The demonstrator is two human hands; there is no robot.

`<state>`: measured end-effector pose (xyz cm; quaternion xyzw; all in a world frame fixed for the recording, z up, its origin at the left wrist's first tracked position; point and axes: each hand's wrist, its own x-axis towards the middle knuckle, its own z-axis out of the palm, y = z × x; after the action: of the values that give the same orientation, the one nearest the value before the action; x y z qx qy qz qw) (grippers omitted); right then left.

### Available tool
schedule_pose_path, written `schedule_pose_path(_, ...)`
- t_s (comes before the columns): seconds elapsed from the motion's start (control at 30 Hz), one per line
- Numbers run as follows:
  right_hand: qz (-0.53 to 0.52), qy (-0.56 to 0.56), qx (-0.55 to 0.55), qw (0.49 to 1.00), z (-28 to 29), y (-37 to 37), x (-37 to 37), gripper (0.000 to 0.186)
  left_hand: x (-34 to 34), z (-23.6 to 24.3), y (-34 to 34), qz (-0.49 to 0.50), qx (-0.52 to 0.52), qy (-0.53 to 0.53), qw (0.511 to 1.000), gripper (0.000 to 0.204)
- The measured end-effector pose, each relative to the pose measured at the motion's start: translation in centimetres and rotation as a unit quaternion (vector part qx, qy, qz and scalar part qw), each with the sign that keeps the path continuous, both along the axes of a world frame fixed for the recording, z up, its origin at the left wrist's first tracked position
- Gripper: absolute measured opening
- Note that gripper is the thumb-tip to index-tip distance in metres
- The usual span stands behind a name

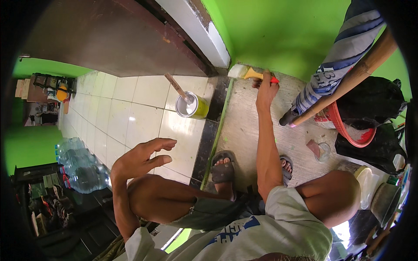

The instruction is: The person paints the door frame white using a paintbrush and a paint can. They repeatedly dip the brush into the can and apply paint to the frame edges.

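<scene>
My right hand is closed round the handle of a paintbrush, yellow with a red end. Its white-coated bristles reach left to the foot of the white door frame; whether they touch it I cannot tell. My left hand hangs over the tiled floor above my left knee, fingers stretched and thumb apart, with nothing in it. Between that hand and the door stands a yellow-green paint can with white paint inside. A wooden stick leans in the can, its lower end whitened.
A brown door stands at upper left, beside a green wall. On the right lean a folded striped umbrella and a bamboo pole, near a red-rimmed basket and a clear cup. Large water bottles lie at left.
</scene>
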<state>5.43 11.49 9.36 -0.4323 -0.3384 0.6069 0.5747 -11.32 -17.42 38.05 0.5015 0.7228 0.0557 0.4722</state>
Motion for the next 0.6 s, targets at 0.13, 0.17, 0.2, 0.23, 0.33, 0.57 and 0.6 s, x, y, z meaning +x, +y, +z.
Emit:
schedule_pose_path(0.13,0.032,-0.095,0.023,0.995,-0.6,2.5,-1.0,0.03,-0.1,-0.2,-0.3,0.0,-0.003,-0.007,1.0,0.049)
schedule_pose_path(0.17,0.039,-0.128,0.026,0.991,-0.5,2.9,-1.2,0.03,0.0,-0.1,-0.4,0.0,-0.006,-0.008,1.0,0.049)
schedule_pose_path(0.2,0.039,-0.124,0.032,0.991,-0.7,3.4,-1.4,0.029,0.0,0.1,-0.4,0.0,-0.008,-0.009,1.0,0.049)
schedule_pose_path(0.23,0.038,-0.12,0.038,0.991,-0.9,3.8,-1.5,0.028,0.0,0.1,-0.5,0.004,-0.009,-0.008,1.0,0.049)
schedule_pose_path(0.33,0.043,-0.116,0.06,0.991,-2.0,5.3,-1.7,0.025,0.0,0.2,-0.8,0.012,-0.011,-0.006,1.0,0.049)
schedule_pose_path(0.57,0.085,-0.054,0.023,0.995,-1.2,6.2,-3.3,0.025,-0.3,0.4,-0.9,0.013,-0.017,0.001,1.0,0.049)
schedule_pose_path(0.6,0.091,-0.048,0.031,0.994,-1.3,6.3,-3.4,0.026,-0.4,0.1,-1.0,0.01,-0.013,0.002,1.0,0.049)
